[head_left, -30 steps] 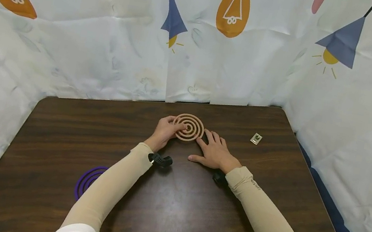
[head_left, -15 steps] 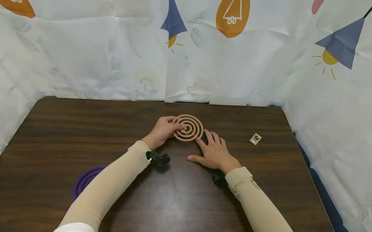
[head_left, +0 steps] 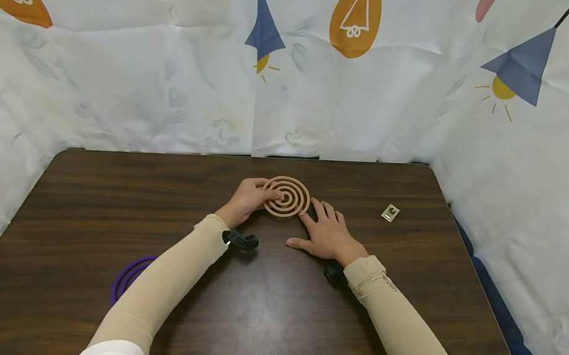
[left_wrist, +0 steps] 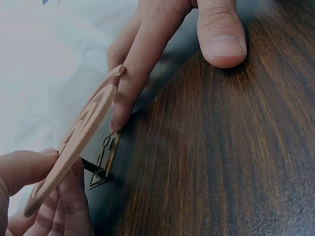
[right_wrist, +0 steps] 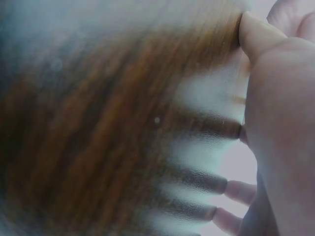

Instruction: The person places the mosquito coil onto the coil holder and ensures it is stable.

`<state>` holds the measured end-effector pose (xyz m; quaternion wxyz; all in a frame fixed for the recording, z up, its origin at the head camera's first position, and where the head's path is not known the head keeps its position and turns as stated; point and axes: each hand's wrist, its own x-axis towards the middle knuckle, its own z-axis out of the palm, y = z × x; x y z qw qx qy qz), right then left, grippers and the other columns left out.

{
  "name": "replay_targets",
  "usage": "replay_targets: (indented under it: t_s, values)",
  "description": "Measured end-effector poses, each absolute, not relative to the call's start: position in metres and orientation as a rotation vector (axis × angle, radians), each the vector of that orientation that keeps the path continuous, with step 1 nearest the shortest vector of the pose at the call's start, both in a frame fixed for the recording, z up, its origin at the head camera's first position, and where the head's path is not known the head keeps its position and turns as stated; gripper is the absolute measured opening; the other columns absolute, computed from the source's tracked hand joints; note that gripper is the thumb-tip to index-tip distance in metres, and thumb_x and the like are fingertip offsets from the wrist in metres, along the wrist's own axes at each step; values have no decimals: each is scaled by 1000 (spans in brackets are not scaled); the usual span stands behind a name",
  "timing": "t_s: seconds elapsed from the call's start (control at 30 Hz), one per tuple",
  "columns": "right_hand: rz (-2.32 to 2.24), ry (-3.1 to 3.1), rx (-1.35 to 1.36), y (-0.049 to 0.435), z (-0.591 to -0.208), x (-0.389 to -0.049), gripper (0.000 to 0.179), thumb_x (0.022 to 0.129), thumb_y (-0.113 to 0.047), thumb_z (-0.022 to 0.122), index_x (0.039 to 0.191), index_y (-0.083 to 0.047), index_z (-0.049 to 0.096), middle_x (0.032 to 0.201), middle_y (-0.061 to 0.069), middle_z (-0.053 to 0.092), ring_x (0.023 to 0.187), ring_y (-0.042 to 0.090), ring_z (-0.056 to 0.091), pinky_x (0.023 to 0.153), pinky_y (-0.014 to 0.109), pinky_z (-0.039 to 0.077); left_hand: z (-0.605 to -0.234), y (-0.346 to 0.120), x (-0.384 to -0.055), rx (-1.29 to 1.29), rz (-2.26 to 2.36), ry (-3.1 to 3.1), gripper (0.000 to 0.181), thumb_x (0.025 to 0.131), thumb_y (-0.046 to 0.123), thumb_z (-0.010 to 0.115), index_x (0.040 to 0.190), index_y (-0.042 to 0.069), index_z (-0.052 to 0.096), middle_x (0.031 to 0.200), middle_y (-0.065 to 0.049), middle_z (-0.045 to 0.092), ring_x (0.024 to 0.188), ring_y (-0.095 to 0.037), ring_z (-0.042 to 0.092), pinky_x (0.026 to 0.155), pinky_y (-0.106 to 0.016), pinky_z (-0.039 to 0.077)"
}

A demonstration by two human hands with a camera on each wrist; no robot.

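A tan mosquito coil (head_left: 287, 197) is in my left hand (head_left: 249, 198), pinched between thumb and fingers near its centre. In the left wrist view the coil (left_wrist: 83, 142) is tilted above a small flat metal coil stand (left_wrist: 105, 160), whose raised prong points at the coil's middle. The fingers of my right hand (head_left: 328, 232) are spread out on the tabletop, and its index fingertip touches the stand's edge. The coil's free outer end is close to that finger. How the prong meets the coil is hidden behind my left fingers.
A purple coil (head_left: 123, 280) lies on the brown table (head_left: 258, 336), partly covered by my left forearm. Another small metal stand (head_left: 390, 213) lies to the right of my right hand. A printed white curtain (head_left: 191, 93) hangs along the table's back and sides.
My left wrist has shifted slightly to the left. The coil stays almost in place, and my right hand keeps its position.
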<state>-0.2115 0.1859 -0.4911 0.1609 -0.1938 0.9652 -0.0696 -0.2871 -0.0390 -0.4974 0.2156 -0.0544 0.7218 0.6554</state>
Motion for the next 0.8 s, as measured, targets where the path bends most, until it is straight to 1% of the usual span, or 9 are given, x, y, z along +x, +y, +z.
replay_targets:
  t_s: [0.13,0.3,0.43,0.8]
  values:
    - [-193,2759,-556,186,-492,-211,88,95,-78,47,166,-30,25,174,17,9,161,42,14,126,64,24,-498,-39,-287,-136,1809,2010,52,94,19,79,141,5,61,119,-10,70,92,-8,71,75,-19,59]
    - [-185,2758,-552,186,-491,-211,89,95,-79,46,166,-30,25,175,16,8,161,42,14,126,64,24,-498,-39,-287,-127,1804,2020,52,94,18,78,142,4,60,122,-12,70,93,-9,71,76,-19,59]
    - [-183,2758,-550,186,-492,-211,89,95,-79,46,166,-30,25,175,16,8,161,42,14,126,63,24,-496,-39,-286,-130,1808,2017,52,94,17,77,141,4,60,122,-13,71,92,-8,71,76,-19,60]
    - [-204,2767,-555,186,-492,-211,88,95,-78,47,165,-29,25,174,16,9,161,42,14,126,64,25,-495,-37,-287,-144,1811,2007,48,96,16,76,140,3,61,105,-5,72,85,-8,70,74,-20,59]
